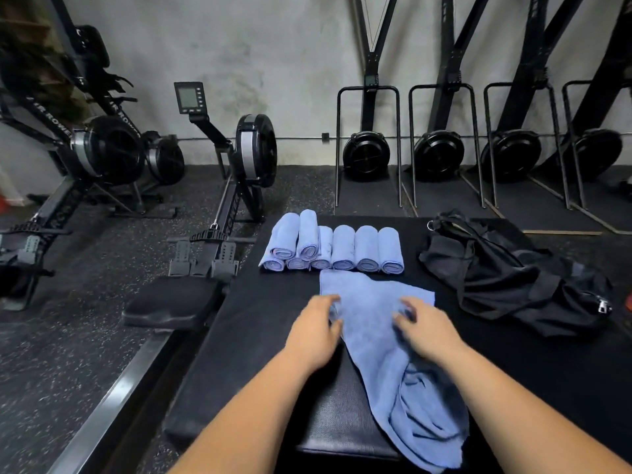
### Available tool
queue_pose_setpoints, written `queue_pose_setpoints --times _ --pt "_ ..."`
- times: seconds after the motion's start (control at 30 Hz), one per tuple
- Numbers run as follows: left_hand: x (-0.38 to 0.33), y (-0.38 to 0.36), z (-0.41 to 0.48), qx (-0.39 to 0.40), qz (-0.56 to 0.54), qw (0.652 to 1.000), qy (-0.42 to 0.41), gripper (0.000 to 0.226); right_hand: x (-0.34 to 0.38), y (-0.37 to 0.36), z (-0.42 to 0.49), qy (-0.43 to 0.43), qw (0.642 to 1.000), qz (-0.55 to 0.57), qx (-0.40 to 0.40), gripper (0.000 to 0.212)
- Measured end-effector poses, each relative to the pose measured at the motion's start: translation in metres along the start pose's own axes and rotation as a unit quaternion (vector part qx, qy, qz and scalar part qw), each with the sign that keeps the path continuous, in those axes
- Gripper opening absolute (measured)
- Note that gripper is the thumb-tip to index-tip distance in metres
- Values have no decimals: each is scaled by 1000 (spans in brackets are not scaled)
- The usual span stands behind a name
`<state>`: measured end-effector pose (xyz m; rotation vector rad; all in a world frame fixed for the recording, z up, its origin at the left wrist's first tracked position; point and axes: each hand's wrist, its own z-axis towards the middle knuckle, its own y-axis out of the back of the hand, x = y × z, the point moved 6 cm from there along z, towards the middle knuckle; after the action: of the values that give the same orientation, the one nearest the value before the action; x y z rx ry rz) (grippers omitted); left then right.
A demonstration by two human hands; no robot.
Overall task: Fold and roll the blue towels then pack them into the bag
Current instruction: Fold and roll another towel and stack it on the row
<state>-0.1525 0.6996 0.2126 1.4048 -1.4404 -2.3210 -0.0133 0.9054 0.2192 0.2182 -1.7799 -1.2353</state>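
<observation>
Head view: a black mat (253, 302) lies on a gym floor. Along its far edge sit the rolled towels (343, 248), blue, side by side with their spiral ends facing the viewer and two more stacked on the left ones. Just in front of them a loose blue towel (372, 323) lies spread at the mat's middle, its crumpled tail trailing over the near edge. The left hand (314, 333) pinches the towel's left edge between thumb and fingers. The right hand (424, 331) rests on the cloth with fingers curled; blur hides whether they grasp it. A slumped black bag (513, 278) lies at the far right corner. Rowing machines (239, 148) stand beyond.
</observation>
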Motion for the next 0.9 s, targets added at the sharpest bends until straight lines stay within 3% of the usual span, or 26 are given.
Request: queue_pose_setpoints --times 0.07,0.17,0.33,0.43,0.6,0.7,0.8,0.9 --pt "2 -32 -22 41 74 996 -35 57 -2 -25 -14 49 995 -85 34 60" --pt "4 -52 -42 31 218 972 -84 65 -6 -50 -33 88 978 -184 38 65" --pt "0 -31 -53 -10 296 947 -125 70 3 -56 -44 167 968 -182 54 62" --pt "4 -18 -57 -25 330 934 -137 68 -3 -53 -42 166 966 -189 56 60" --pt "10 -15 -65 4 324 934 -149 64 -20 -28 -36 112 968 -223 2 57" --pt "1 -21 -76 5 286 942 -178 58 -10 -10 -50 164 970 -174 -47 51" --pt "-14 -30 -81 30 250 950 -182 56 3 -14 -78 262 951 -166 2 58" --pt "-22 -35 -82 46 244 957 -150 57 -2 -22 -93 280 940 -189 56 64"
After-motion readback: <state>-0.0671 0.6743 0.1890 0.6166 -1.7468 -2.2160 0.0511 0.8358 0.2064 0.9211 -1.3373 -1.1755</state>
